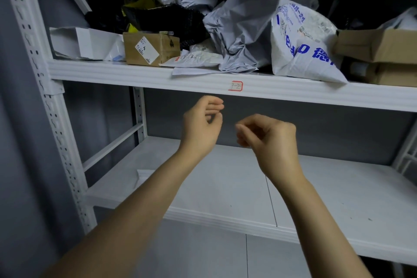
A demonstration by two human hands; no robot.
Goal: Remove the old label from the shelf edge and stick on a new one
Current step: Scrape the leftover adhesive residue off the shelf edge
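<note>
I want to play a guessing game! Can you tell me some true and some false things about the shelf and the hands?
1. A red-edged label sticks on the upper shelf edge. True.
2. The left hand is touching the label. False: it is below it, apart.
3. The right hand holds a box. False: no box is in it.
4. A brown box sits on the upper shelf. True.
5. The lower shelf is piled with bags. False: the bags are on the upper shelf.
</note>
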